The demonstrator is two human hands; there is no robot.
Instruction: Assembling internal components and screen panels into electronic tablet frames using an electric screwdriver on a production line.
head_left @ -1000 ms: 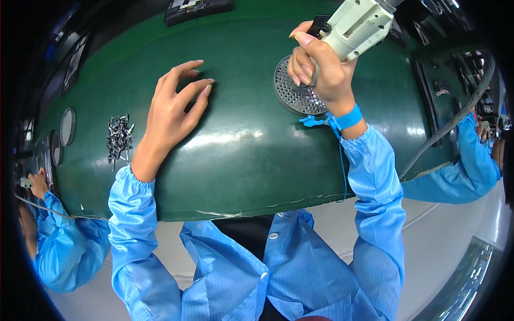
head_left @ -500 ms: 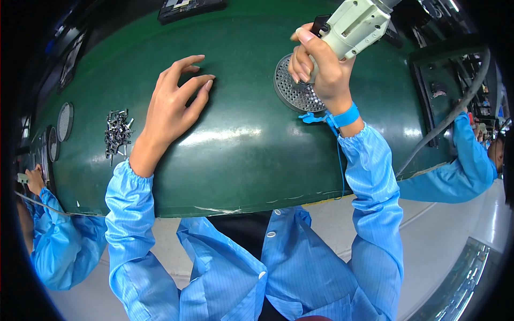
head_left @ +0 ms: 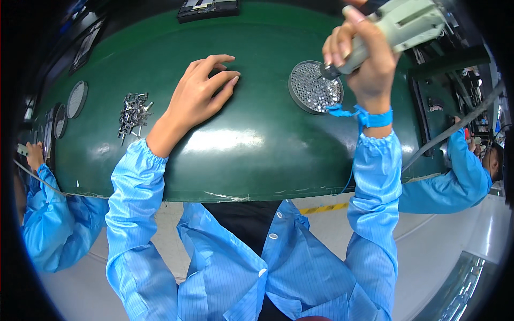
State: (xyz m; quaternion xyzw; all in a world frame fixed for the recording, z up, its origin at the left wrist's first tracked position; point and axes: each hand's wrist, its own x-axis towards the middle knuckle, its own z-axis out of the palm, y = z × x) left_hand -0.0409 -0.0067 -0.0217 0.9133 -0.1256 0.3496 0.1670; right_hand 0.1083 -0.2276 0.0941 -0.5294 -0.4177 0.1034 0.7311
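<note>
My right hand (head_left: 369, 56) is wrapped round a pale green electric screwdriver (head_left: 409, 27), tilted with its dark tip end (head_left: 330, 71) over the edge of a round screw tray (head_left: 309, 88). The tray is grey, full of small holes, with several shiny screws in it. A blue wrist strap (head_left: 375, 118) circles my right wrist, its cord hanging down. My left hand (head_left: 201, 88) rests on the green table with fingers loosely bent and apart, holding nothing. To its left lies a loose pile of small metal and black parts (head_left: 134, 115).
A dark device (head_left: 208, 9) lies at the far edge of the green mat (head_left: 241, 171). Round mesh trays (head_left: 77, 99) stand at the left. A grey cable (head_left: 455, 125) runs along the right. Co-workers in blue sleeves (head_left: 447, 179) sit on both sides.
My right hand has moved right with the screwdriver, uncovering more of the screw tray. The whole view has shifted a little; my left hand keeps its pose.
</note>
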